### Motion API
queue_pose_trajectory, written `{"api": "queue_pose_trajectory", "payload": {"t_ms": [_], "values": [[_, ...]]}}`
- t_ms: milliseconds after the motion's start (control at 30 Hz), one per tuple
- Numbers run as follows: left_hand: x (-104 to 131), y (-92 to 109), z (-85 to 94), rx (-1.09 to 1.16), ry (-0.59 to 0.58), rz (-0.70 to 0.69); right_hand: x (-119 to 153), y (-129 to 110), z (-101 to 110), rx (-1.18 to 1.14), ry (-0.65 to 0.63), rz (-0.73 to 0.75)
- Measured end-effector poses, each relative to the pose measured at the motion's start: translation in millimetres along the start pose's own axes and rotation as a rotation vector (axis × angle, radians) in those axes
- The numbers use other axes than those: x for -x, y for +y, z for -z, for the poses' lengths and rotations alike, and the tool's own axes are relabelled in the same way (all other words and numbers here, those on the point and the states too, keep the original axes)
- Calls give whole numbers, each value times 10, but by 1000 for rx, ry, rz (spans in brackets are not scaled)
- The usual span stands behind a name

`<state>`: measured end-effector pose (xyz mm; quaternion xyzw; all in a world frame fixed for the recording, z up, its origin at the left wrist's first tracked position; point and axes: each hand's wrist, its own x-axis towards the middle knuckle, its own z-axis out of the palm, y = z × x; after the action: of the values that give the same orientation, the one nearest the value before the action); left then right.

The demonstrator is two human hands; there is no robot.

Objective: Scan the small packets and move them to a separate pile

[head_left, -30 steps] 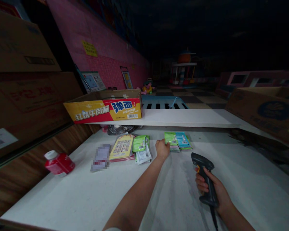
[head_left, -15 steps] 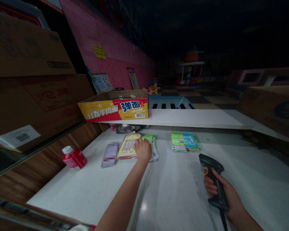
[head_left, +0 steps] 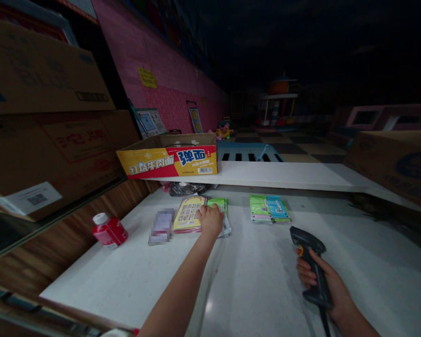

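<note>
My left hand [head_left: 211, 221] lies over the seam between a yellow printed packet [head_left: 188, 213] and a green packet [head_left: 223, 205]. Its fingers are apart and rest on top of them, and they hide part of both. A black handheld barcode scanner [head_left: 314, 262] is held upright in my right hand [head_left: 331, 285], with a finger near its orange trigger. The scanner's head points away from me, and its cable runs down out of view. Beyond it lies a pile of green and blue packets [head_left: 269, 208].
A red bottle with a white cap [head_left: 108, 230] and a blurred-out flat item [head_left: 162, 227] are at the left on the white counter [head_left: 252, 290]. On the raised ledge [head_left: 284, 175] sits an open noodle carton [head_left: 168, 159]. Cardboard boxes [head_left: 84, 135] are stacked at left; another box [head_left: 396, 157] is at right.
The view has shifted slightly. My left hand has moved a little to the right over the packets. The scanner stays in my right hand, almost unmoved.
</note>
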<state>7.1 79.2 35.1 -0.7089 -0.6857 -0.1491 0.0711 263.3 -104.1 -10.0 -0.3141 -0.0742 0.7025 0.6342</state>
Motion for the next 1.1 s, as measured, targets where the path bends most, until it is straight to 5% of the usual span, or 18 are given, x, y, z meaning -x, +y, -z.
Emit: {"api": "queue_pose_trajectory", "payload": {"t_ms": [167,333,433,633,833,1100], "values": [[-97,8,108,58,-9,84,-12,-2,11,-23,-6,1],[-126,-59,147,363,-14,107,-27,-9,21,-23,-5,-6],[22,-109,-2,624,-25,79,-17,-6,22,6,-9,-2],[518,-157,-486,1239,195,94,-1,43,-6,191,17,71],[646,-186,-597,1311,196,88,163,306,-299,636,136,115],[671,-171,-515,1244,214,50,391,683,-765,884,9,92]]}}
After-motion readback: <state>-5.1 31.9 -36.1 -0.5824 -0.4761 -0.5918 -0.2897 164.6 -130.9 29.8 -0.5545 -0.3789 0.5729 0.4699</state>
